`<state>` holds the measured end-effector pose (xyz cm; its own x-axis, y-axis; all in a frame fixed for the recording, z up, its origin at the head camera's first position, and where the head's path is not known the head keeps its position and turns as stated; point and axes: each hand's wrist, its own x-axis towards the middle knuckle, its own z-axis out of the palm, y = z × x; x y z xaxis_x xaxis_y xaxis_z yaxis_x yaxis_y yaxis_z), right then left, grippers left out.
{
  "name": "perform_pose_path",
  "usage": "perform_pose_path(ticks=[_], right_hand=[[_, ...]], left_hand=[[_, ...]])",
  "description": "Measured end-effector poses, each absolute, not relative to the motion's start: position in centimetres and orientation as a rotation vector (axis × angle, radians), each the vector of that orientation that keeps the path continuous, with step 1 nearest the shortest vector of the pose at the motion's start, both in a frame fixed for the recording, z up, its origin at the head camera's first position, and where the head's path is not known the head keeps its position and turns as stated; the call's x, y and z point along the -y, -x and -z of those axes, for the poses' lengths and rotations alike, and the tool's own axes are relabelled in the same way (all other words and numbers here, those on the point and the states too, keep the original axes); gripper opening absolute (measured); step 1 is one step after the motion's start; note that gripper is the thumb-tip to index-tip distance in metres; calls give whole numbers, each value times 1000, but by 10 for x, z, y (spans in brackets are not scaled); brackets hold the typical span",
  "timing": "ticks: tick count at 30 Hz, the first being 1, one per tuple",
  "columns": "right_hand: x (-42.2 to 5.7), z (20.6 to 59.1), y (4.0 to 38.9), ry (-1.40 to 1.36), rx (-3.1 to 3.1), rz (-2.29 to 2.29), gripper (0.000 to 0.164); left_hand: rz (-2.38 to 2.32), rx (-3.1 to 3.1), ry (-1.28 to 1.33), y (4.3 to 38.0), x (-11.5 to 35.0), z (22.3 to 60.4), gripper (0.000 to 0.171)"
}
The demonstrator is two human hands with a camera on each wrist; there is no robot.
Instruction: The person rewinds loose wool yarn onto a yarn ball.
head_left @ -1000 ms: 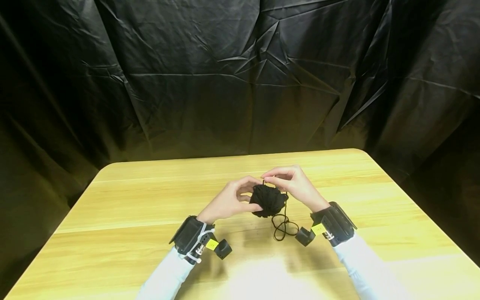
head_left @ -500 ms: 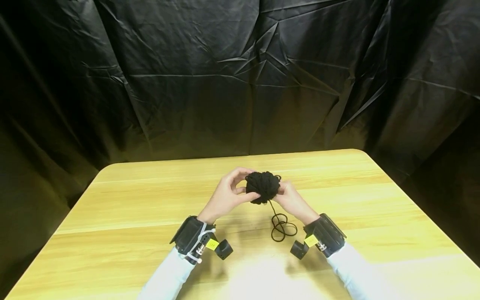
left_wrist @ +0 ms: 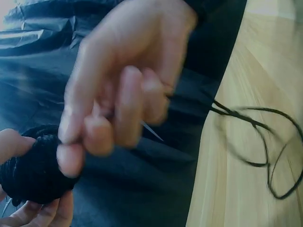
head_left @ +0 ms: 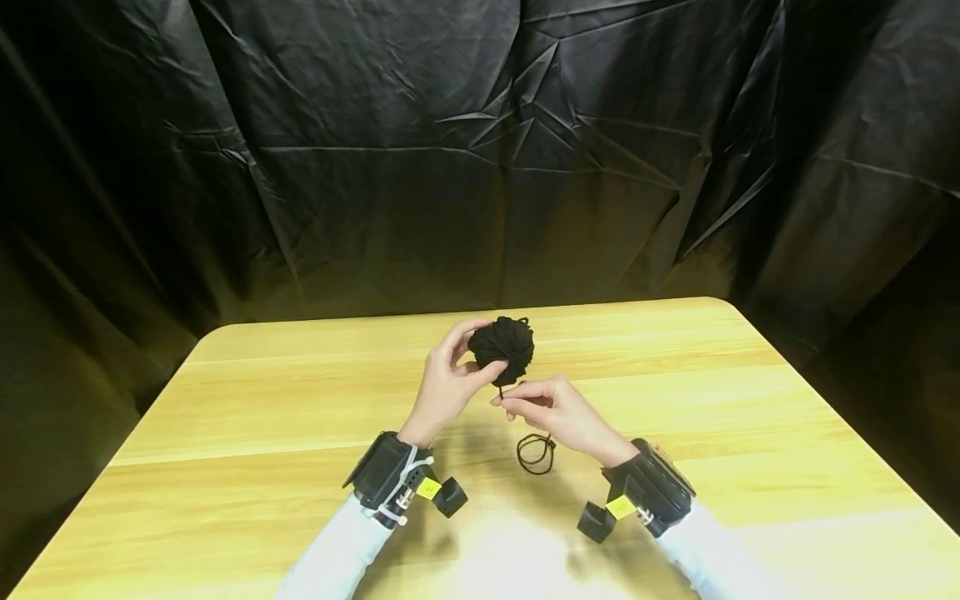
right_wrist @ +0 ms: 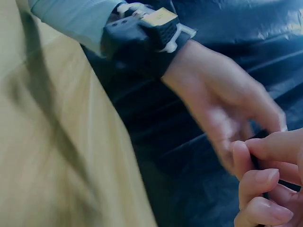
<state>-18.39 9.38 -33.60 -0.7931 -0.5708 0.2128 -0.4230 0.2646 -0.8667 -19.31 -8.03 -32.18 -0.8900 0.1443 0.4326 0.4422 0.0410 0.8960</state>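
A ball of black yarn (head_left: 504, 346) is held above the table by my left hand (head_left: 442, 387), its thumb on the near side and the fingers around the far side. Just below and right of the ball, my right hand (head_left: 566, 417) pinches the yarn strand (head_left: 501, 392) between thumb and forefinger. In the left wrist view, the ball (left_wrist: 35, 175) sits at lower left and the right hand (left_wrist: 128, 80) is beside it. A loose loop of yarn (head_left: 536, 454) hangs below the right hand. From the right wrist, the left hand (right_wrist: 218, 94) largely hides the ball.
The light wooden table (head_left: 262, 467) lies under both hands. Behind it hangs a wrinkled black sheet (head_left: 375, 208). Each wrist carries a strapped black camera mount, the left one (head_left: 390, 479) and the right one (head_left: 648, 487).
The left hand has moved the ball up and leftward. My right hand has passed from the ball's top, partly behind it, to below it with the strand, and the hanging loop has shrunk.
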Motion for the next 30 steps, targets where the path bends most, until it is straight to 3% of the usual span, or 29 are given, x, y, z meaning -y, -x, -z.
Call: perform_pose_path(ticks=[9,17,24,30], right_hand=[[-108,311,180,924,-2515,1600,18],[-116,297,183,975,-2503,1748,16],[-117,292,183,949,-2510,1746,13],[-118,291,190,941,-2504,1793,15]], left_hand=[[1865,2189,612,191,83,322,48],[2004,2194,854,190,86,318,61],[1977,2241,833,191,85,319,47],[1916,2338,928,191,84,320,50]])
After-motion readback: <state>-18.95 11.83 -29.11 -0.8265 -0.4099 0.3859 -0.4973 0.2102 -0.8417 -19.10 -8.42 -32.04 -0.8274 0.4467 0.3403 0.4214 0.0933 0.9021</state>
